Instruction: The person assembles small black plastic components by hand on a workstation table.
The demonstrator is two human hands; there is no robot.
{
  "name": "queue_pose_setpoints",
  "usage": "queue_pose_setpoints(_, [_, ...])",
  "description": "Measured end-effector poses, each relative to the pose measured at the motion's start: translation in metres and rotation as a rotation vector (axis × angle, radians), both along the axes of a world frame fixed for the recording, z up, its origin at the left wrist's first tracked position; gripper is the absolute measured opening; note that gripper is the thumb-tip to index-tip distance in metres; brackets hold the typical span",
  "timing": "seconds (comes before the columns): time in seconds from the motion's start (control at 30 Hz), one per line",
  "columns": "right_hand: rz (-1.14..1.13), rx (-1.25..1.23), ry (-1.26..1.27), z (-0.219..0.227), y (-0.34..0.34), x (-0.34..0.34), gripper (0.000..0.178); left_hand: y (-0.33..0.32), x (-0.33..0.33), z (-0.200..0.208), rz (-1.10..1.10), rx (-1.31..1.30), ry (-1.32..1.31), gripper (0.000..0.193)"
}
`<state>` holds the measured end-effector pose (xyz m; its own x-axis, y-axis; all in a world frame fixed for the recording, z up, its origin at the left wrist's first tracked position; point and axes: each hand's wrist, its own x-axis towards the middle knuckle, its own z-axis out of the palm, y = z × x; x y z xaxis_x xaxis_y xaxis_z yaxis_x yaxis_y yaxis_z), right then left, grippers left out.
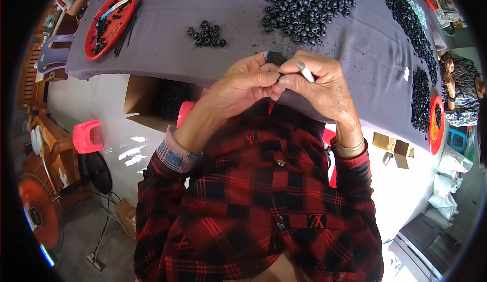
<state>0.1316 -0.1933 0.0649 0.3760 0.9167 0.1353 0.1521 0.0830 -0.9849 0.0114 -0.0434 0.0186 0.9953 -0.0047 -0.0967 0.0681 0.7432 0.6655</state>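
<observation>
Grip of the left hand (247, 83) is pinched together, thumb against fingers, on a small dark piece (280, 76), perhaps a bead, though the fingertips hide most of it. Just beside, the right hand (324, 84) brings its thumb to the same piece, its grip clamped around a white pen-like tool (307, 73). Both are at the near edge of the table (167, 18). Farther off lies a large black bead pile (307, 13); left of it, a small bead cluster (206, 35) and a red tray (92, 57).
</observation>
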Motion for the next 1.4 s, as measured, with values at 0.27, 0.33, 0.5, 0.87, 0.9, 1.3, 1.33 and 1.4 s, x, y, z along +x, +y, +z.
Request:
queue_pose_setpoints(0.27, [-0.25,-0.097,-0.528,0.014,-0.01,0.001,0.02,-0.004,0.0,0.002,0.166,-0.039,-0.037,0.029])
queue_pose_setpoints(0.33, [-0.222,-0.052,-0.518,0.004,-0.011,-0.005,0.017,-0.004,0.001,-0.001,0.198,-0.078,-0.06,0.028])
queue_pose_setpoints(0.5, [-0.182,-0.055,-0.711,-0.002,-0.005,-0.008,0.018,-0.006,-0.003,0.001,0.197,-0.067,-0.054,0.027])
queue_pose_setpoints(0.87, [-0.148,-0.029,-0.574,-0.004,-0.003,-0.008,0.018,-0.003,-0.002,-0.002,0.173,-0.091,-0.059,0.026])
queue_pose_setpoints(0.9, [-0.147,-0.03,-0.573,-0.004,-0.004,-0.008,0.018,-0.003,-0.002,-0.001,0.162,-0.095,-0.06,0.025])
queue_pose_setpoints(1.3, [-0.233,-0.028,-0.538,-0.015,0.001,-0.01,0.018,-0.001,0.001,-0.005,0.153,-0.039,-0.057,0.024])
queue_pose_setpoints(1.33, [-0.324,-0.109,-0.62,-0.018,0.002,-0.004,0.019,-0.003,0.001,-0.002,0.146,0.024,-0.023,0.024])
queue_pose_setpoints(1.4, [-0.466,-0.255,-0.583,-0.017,0.003,0.015,0.026,-0.023,-0.005,0.014,0.026,0.065,0.053,0.024])
